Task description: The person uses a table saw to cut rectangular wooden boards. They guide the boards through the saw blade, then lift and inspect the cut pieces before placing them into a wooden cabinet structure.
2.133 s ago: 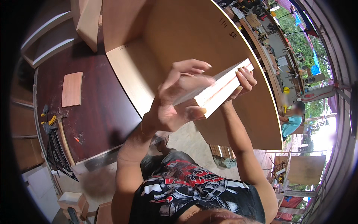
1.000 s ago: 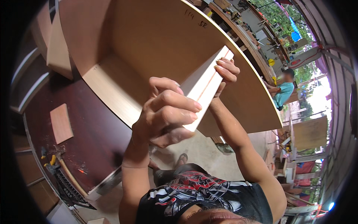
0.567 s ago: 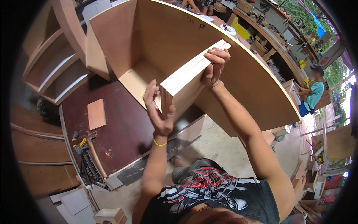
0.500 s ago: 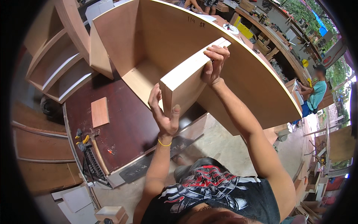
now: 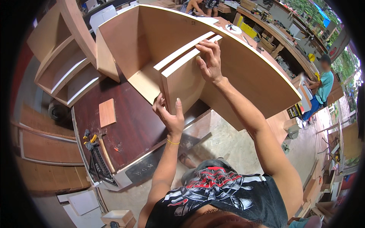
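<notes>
Two pale wooden panels stand on edge, nearly parallel: the far panel (image 5: pixel 178 55) and the near panel (image 5: pixel 186 83), with a narrow dark gap between them. My left hand (image 5: pixel 170 118) grips the near panel's left end, thumb in front and fingers round the edge. Up at its other end, my right hand (image 5: pixel 210 62) holds the top edge, fingers over it and thumb against the front face. Behind the panels curves a large wooden cabinet carcass (image 5: pixel 251 76), open on this side. The panels' lower edges are partly hidden.
A dark red tabletop (image 5: pixel 125 133) carries a small wood block (image 5: pixel 107 113), a hammer (image 5: pixel 106 154), a black square (image 5: pixel 98 167) and yellow-handled pliers (image 5: pixel 91 143). Curved wooden shelving (image 5: pixel 62 72) stands at left. A co-worker (image 5: pixel 323 85) works at far right, near a cluttered bench (image 5: pixel 281 41).
The panels, pressed together as one stack before, now stand apart with a gap. My hands have shifted slightly with the near one, and the view has moved a little.
</notes>
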A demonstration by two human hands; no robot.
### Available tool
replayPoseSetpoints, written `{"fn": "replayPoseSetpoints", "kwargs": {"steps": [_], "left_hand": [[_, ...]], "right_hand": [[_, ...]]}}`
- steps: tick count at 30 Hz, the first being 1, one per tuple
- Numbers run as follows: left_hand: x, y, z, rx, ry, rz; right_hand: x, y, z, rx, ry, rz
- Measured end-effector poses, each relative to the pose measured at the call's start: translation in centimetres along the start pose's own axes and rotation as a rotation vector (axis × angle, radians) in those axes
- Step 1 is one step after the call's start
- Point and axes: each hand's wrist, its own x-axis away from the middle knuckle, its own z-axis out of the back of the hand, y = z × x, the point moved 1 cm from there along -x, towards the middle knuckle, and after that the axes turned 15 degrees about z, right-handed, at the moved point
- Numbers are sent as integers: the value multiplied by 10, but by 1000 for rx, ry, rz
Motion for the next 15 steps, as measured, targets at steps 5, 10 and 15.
{"fn": "replayPoseSetpoints", "kwargs": {"steps": [5,10,15], "left_hand": [[9,6,-14,28,-71,12],[41,15,-40,137,-194,201],[49,24,-32,254,-185,199]], "right_hand": [[31,-15,37,78,66,6],[47,-35,96,42,-46,-22],[59,-97,175,-21,0,-154]]}}
